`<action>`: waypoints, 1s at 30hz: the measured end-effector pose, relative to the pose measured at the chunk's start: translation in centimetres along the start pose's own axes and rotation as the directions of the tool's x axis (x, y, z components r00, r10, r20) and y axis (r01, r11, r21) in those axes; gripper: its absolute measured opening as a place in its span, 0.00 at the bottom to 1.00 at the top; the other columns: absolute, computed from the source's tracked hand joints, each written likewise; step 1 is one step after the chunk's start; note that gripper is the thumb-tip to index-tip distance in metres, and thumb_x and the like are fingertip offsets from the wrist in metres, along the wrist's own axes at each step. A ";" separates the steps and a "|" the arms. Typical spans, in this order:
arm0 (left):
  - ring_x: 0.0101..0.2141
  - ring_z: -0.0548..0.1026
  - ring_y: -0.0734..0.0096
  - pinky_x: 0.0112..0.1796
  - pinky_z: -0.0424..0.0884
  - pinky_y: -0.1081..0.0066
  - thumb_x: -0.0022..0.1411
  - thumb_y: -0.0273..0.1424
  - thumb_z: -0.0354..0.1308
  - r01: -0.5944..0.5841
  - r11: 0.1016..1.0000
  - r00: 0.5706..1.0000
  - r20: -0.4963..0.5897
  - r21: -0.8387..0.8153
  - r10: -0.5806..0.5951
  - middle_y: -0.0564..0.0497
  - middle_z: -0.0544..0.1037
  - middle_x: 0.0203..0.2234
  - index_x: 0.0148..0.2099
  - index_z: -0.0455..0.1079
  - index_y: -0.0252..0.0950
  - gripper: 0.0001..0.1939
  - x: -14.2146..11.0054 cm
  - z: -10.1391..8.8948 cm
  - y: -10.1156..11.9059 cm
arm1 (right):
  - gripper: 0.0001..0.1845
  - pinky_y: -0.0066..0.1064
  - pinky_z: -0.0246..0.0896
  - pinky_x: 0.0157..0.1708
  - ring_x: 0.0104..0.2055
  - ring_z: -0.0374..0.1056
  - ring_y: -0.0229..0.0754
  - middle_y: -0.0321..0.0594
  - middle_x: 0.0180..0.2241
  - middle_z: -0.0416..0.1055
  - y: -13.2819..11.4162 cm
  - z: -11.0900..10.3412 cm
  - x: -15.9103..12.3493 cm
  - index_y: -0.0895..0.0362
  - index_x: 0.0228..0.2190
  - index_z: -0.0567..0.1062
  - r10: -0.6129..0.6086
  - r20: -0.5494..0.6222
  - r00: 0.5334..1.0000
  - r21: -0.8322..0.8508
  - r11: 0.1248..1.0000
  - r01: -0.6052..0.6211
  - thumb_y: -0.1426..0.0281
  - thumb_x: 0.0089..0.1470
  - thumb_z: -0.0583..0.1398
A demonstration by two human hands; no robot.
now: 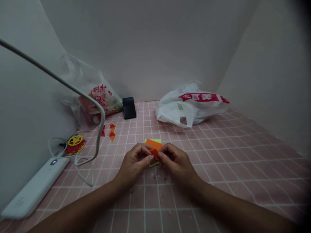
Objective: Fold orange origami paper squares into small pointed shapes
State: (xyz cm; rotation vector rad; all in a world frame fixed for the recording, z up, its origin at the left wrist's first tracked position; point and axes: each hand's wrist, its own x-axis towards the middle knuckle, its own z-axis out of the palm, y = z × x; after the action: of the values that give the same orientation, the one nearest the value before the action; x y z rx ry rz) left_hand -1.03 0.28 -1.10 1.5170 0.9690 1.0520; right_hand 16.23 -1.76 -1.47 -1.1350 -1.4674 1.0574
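A small folded piece of orange paper (154, 152) is pinched between my two hands at the middle of the table. My left hand (136, 160) grips its left side with thumb and forefinger. On its right edge, the fingertips of my right hand (175, 161) are closed. Just behind and below the folded piece lies a stack of sticky notes (158, 141), yellow with an orange sheet (155, 144) on top. My fingers hide part of the stack and part of the fold.
Small folded orange papers (112, 135) and a red one (103, 131) lie left. Beyond are a black phone (129, 108) and plastic bags (103, 97) (175, 111). A cable (73, 88) arcs over the left side, near a white power strip-like device (36, 187) and yellow-red cutouts (75, 144).
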 end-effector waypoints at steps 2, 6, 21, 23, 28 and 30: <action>0.34 0.73 0.69 0.37 0.70 0.68 0.57 0.31 0.62 0.044 0.998 0.999 0.019 -0.035 -0.043 0.51 0.75 0.31 0.31 0.69 0.36 0.06 0.0 0.0 0.0 | 0.09 0.30 0.56 0.27 0.27 0.61 0.37 0.35 0.25 0.67 0.0 0.0 0.0 0.55 0.26 0.69 -0.002 -0.009 1.000 -0.004 1.000 0.002 0.66 0.58 0.58; 0.33 0.73 0.69 0.35 0.70 0.69 0.56 0.30 0.62 0.040 0.999 0.999 0.001 -0.024 -0.040 0.52 0.75 0.28 0.30 0.68 0.36 0.06 0.0 0.1 0.0 | 0.09 0.30 0.55 0.27 0.26 0.61 0.37 0.34 0.25 0.66 -0.1 0.1 0.0 0.55 0.25 0.68 0.000 -0.009 1.000 0.000 1.000 0.000 0.66 0.57 0.58; 0.31 0.74 0.69 0.34 0.70 0.69 0.55 0.29 0.62 0.030 0.999 0.999 -0.023 0.025 -0.030 0.52 0.75 0.27 0.29 0.68 0.36 0.06 -0.3 0.4 -0.1 | 0.08 0.29 0.55 0.26 0.26 0.61 0.37 0.33 0.24 0.66 0.3 0.1 0.0 0.55 0.27 0.67 0.012 0.005 1.000 -0.031 0.999 -0.012 0.68 0.58 0.57; 0.31 0.73 0.70 0.33 0.71 0.70 0.55 0.29 0.63 0.038 0.999 0.999 -0.016 -0.017 -0.038 0.52 0.75 0.27 0.29 0.68 0.36 0.06 -0.2 0.4 0.0 | 0.08 0.29 0.55 0.26 0.25 0.61 0.37 0.33 0.24 0.66 0.2 0.1 0.0 0.55 0.27 0.67 0.011 -0.001 1.000 -0.037 0.999 -0.011 0.68 0.58 0.57; 0.30 0.73 0.71 0.33 0.71 0.70 0.56 0.31 0.63 0.052 0.997 0.999 0.002 -0.062 -0.052 0.52 0.75 0.27 0.30 0.70 0.36 0.06 -0.1 0.3 0.0 | 0.07 0.30 0.55 0.26 0.26 0.62 0.37 0.34 0.24 0.67 0.2 0.0 0.0 0.55 0.27 0.67 -0.001 -0.011 1.000 -0.044 0.999 0.000 0.68 0.58 0.57; 0.30 0.72 0.71 0.33 0.70 0.70 0.56 0.31 0.63 0.045 0.998 0.999 -0.012 -0.048 -0.046 0.52 0.75 0.26 0.29 0.70 0.35 0.07 -0.2 0.3 0.0 | 0.07 0.30 0.55 0.25 0.26 0.61 0.37 0.34 0.24 0.66 0.2 0.1 -0.1 0.55 0.27 0.67 -0.005 -0.012 1.000 -0.032 0.999 0.004 0.68 0.58 0.57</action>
State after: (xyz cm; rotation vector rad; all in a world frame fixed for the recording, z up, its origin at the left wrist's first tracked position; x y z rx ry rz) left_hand -0.77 0.03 -1.13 1.4444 0.9771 1.0467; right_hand 16.21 -1.82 -1.67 -1.1583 -1.4816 1.0252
